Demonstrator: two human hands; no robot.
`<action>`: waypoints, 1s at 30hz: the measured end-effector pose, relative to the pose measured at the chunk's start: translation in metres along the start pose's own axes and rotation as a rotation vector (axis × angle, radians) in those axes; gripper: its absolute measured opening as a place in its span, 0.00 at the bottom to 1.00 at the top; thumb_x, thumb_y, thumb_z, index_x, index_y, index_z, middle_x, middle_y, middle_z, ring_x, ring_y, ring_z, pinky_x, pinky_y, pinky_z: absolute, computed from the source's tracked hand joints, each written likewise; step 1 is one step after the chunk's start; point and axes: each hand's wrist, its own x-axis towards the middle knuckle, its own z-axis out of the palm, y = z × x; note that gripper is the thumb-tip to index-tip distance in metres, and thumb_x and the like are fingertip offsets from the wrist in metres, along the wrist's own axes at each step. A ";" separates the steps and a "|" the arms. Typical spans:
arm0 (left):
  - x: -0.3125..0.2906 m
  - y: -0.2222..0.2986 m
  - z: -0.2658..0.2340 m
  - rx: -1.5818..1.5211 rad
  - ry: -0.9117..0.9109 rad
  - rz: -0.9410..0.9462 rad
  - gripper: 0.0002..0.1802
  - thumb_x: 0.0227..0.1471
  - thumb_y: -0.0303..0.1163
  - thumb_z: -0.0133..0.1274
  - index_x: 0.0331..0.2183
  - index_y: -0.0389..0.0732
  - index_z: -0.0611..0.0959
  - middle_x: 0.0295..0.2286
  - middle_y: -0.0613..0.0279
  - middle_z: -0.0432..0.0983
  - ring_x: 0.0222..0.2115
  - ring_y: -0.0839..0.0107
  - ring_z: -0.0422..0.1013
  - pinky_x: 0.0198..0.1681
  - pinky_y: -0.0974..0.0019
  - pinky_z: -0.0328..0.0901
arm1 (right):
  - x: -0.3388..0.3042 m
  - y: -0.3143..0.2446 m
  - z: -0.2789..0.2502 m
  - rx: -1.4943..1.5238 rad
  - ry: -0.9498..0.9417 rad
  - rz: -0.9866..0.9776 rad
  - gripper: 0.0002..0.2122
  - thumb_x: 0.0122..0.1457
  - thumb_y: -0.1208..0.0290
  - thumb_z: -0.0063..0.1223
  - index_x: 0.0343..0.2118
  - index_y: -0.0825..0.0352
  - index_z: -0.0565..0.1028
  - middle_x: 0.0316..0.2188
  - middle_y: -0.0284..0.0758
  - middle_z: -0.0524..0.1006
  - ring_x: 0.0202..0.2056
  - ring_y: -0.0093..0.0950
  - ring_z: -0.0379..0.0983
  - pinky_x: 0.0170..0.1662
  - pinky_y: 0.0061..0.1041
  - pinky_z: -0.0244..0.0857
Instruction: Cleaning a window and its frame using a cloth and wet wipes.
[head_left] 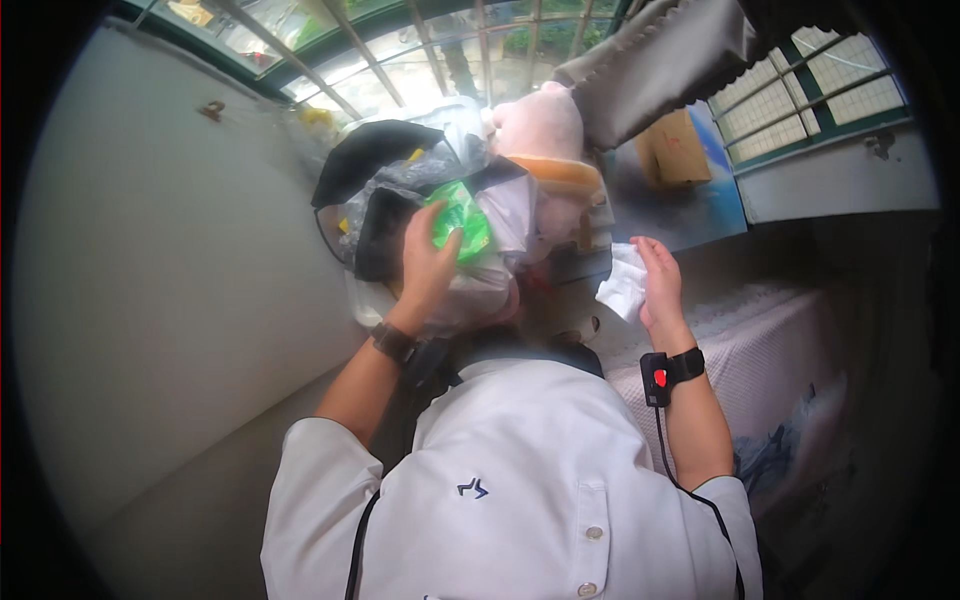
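While our left forearm angles up from the lower edge, our left hand clasps a green packet, thumb across its face, against the pile of bags by the wall. Our right hand is raised upright, fingers pinching a white cloth above the bed.

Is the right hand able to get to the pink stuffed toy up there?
Probably yes. The right hand, holding a white cloth, is just below the pink stuffed toy, with nothing between them.
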 end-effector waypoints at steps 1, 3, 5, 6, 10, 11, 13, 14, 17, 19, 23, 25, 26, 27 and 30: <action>-0.001 0.015 0.003 -0.360 -0.194 -0.112 0.24 0.57 0.31 0.55 0.54 0.38 0.73 0.50 0.52 0.72 0.50 0.65 0.70 0.49 0.63 0.67 | -0.004 -0.008 -0.005 0.125 0.054 0.013 0.07 0.65 0.67 0.52 0.39 0.66 0.75 0.31 0.30 0.77 0.32 0.20 0.75 0.36 0.21 0.69; 0.007 0.069 0.006 -0.979 -0.568 -0.395 0.19 0.66 0.36 0.43 0.53 0.35 0.73 0.48 0.52 0.74 0.46 0.67 0.73 0.48 0.65 0.68 | -0.003 -0.018 -0.009 0.210 0.077 -0.056 0.08 0.66 0.67 0.51 0.40 0.66 0.75 0.34 0.31 0.77 0.35 0.22 0.75 0.41 0.23 0.70; 0.013 0.096 0.016 -1.352 -0.730 -0.465 0.29 0.67 0.48 0.37 0.56 0.33 0.70 0.51 0.48 0.72 0.49 0.61 0.72 0.53 0.62 0.67 | -0.009 -0.039 -0.005 0.264 0.113 -0.095 0.08 0.66 0.67 0.51 0.40 0.66 0.75 0.36 0.31 0.77 0.37 0.22 0.75 0.42 0.23 0.69; 0.016 0.109 0.022 -1.514 -0.792 -0.516 0.32 0.66 0.51 0.36 0.58 0.33 0.68 0.52 0.46 0.71 0.52 0.58 0.70 0.56 0.60 0.65 | -0.011 -0.049 -0.007 0.318 0.120 -0.127 0.08 0.66 0.68 0.51 0.41 0.66 0.75 0.36 0.31 0.77 0.38 0.23 0.74 0.44 0.23 0.69; 0.021 0.151 0.048 -1.670 -0.857 -0.587 0.37 0.65 0.56 0.36 0.61 0.35 0.64 0.58 0.43 0.63 0.59 0.53 0.63 0.63 0.57 0.59 | -0.021 -0.077 -0.026 0.467 0.177 -0.209 0.08 0.66 0.69 0.50 0.43 0.66 0.75 0.38 0.32 0.77 0.40 0.24 0.75 0.46 0.25 0.69; 0.022 0.159 0.056 -1.741 -0.886 -0.608 0.38 0.65 0.56 0.36 0.62 0.36 0.62 0.61 0.43 0.58 0.61 0.52 0.59 0.64 0.55 0.57 | -0.025 -0.085 -0.034 0.503 0.195 -0.219 0.08 0.66 0.69 0.49 0.44 0.65 0.74 0.40 0.34 0.78 0.42 0.25 0.75 0.48 0.25 0.70; 0.024 0.178 0.074 -1.787 -0.944 -0.632 0.38 0.64 0.57 0.36 0.65 0.40 0.58 0.64 0.46 0.52 0.64 0.54 0.54 0.66 0.54 0.53 | -0.031 -0.096 -0.051 0.524 0.188 -0.272 0.08 0.66 0.69 0.49 0.44 0.65 0.74 0.41 0.34 0.78 0.42 0.25 0.75 0.48 0.26 0.70; 0.023 0.189 0.084 -1.780 -0.964 -0.633 0.38 0.64 0.57 0.36 0.65 0.40 0.58 0.64 0.46 0.52 0.64 0.54 0.54 0.66 0.54 0.53 | -0.033 -0.100 -0.059 0.537 0.168 -0.321 0.08 0.67 0.69 0.49 0.45 0.65 0.73 0.42 0.35 0.78 0.43 0.26 0.76 0.48 0.26 0.70; 0.015 0.219 0.119 -1.410 -1.111 -0.443 0.38 0.64 0.56 0.37 0.66 0.44 0.55 0.63 0.55 0.56 0.63 0.61 0.55 0.65 0.56 0.52 | -0.041 -0.095 -0.060 0.315 -0.025 -0.385 0.12 0.66 0.72 0.49 0.51 0.67 0.71 0.42 0.32 0.77 0.41 0.16 0.73 0.45 0.19 0.68; 0.011 0.238 0.143 -1.393 -1.171 -0.454 0.34 0.67 0.52 0.35 0.65 0.43 0.57 0.59 0.56 0.62 0.60 0.64 0.60 0.63 0.57 0.54 | -0.049 -0.096 -0.059 0.105 -0.215 -0.444 0.17 0.64 0.76 0.50 0.55 0.70 0.68 0.41 0.31 0.75 0.44 0.20 0.72 0.49 0.21 0.67; 0.008 0.278 0.184 -1.324 -1.108 -0.415 0.30 0.68 0.45 0.37 0.64 0.39 0.58 0.56 0.54 0.65 0.56 0.64 0.65 0.60 0.57 0.59 | -0.053 -0.092 -0.108 -0.166 -0.117 -0.625 0.19 0.62 0.78 0.52 0.56 0.68 0.67 0.43 0.35 0.76 0.45 0.25 0.74 0.49 0.26 0.69; 0.007 0.292 0.203 -1.275 -1.103 -0.347 0.31 0.67 0.44 0.39 0.64 0.39 0.56 0.57 0.52 0.64 0.56 0.63 0.65 0.61 0.57 0.59 | -0.058 -0.101 -0.137 -0.296 -0.012 -0.568 0.17 0.60 0.78 0.54 0.52 0.66 0.70 0.38 0.39 0.78 0.40 0.29 0.77 0.45 0.28 0.71; 0.005 0.302 0.211 -1.266 -1.118 -0.346 0.31 0.67 0.44 0.39 0.64 0.39 0.56 0.57 0.52 0.64 0.56 0.63 0.65 0.61 0.57 0.59 | -0.059 -0.103 -0.152 -0.289 0.002 -0.572 0.17 0.60 0.78 0.54 0.52 0.66 0.70 0.38 0.39 0.78 0.40 0.29 0.77 0.45 0.28 0.71; 0.003 0.312 0.219 -1.269 -1.091 -0.342 0.32 0.67 0.44 0.39 0.65 0.39 0.56 0.58 0.51 0.63 0.57 0.62 0.64 0.61 0.56 0.58 | -0.059 -0.104 -0.167 -0.394 0.020 -0.599 0.15 0.58 0.77 0.56 0.49 0.66 0.71 0.34 0.39 0.78 0.37 0.31 0.78 0.42 0.29 0.71; 0.000 0.334 0.243 -1.262 -1.091 -0.358 0.34 0.65 0.45 0.42 0.65 0.41 0.55 0.61 0.51 0.59 0.61 0.57 0.59 0.64 0.53 0.55 | -0.064 -0.108 -0.205 -0.514 0.014 -0.564 0.12 0.57 0.76 0.58 0.43 0.67 0.72 0.29 0.41 0.77 0.32 0.34 0.78 0.38 0.29 0.71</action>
